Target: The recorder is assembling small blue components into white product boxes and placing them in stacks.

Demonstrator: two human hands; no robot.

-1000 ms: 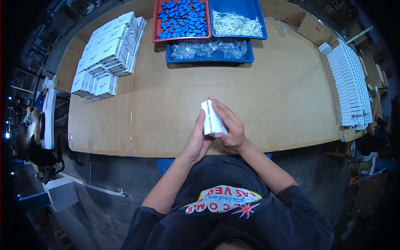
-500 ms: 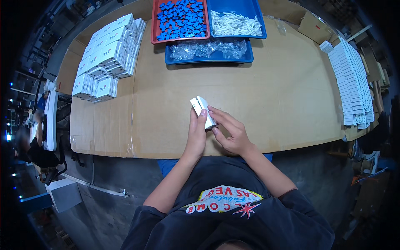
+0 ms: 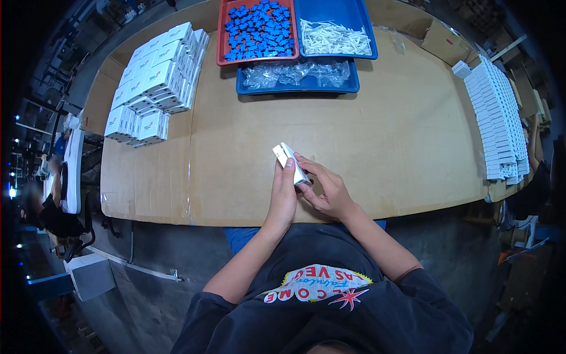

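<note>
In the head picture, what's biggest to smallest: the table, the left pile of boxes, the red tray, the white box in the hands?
1. Table
2. Left pile of boxes
3. Red tray, top cut off
4. Held white box

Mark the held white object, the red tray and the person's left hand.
White object (image 3: 299, 173): head view, on its exposed white surface.
Red tray (image 3: 259, 61): head view, on the rim nearest the person.
Left hand (image 3: 283, 197): head view, on the middle of the hand.
</note>
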